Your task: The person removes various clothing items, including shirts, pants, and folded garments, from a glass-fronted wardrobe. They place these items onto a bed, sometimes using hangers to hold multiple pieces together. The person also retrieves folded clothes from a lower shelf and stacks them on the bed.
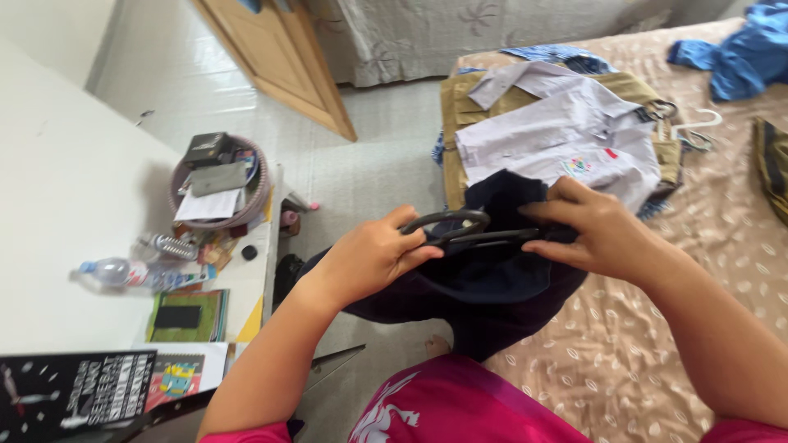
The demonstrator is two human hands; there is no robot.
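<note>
Dark navy cloth fills the centre of the frame: it is a garment (484,279), and both hands have it together with a black hanger (460,230). My left hand (373,254) is at the centre left. Its grip is closed around the curved end of the hanger, with the fingers curled over the black bar and the cloth under the palm. My right hand (595,230) is at the centre right. Its grip is closed too; the fingers pinch the navy cloth against the other end of the hanger, and the thumb lies on top. The garment hangs down from the hanger between the two hands, above the edge of the bed (657,344), which has a beige cover with a small leaf pattern.

Behind the hands, in the upper middle, a light lilac shirt (566,135) lies flat on a khaki garment (460,107). A white hanger (698,123) is just beside them on the right, and a blue cloth (747,57) is in the upper right corner.

At the left of the frame a white surface (66,189) carries a round basket (217,184) with papers, a plastic bottle (123,272) lying on its side, and a green notebook (187,316). A wooden door (275,57) is in the upper middle left.
</note>
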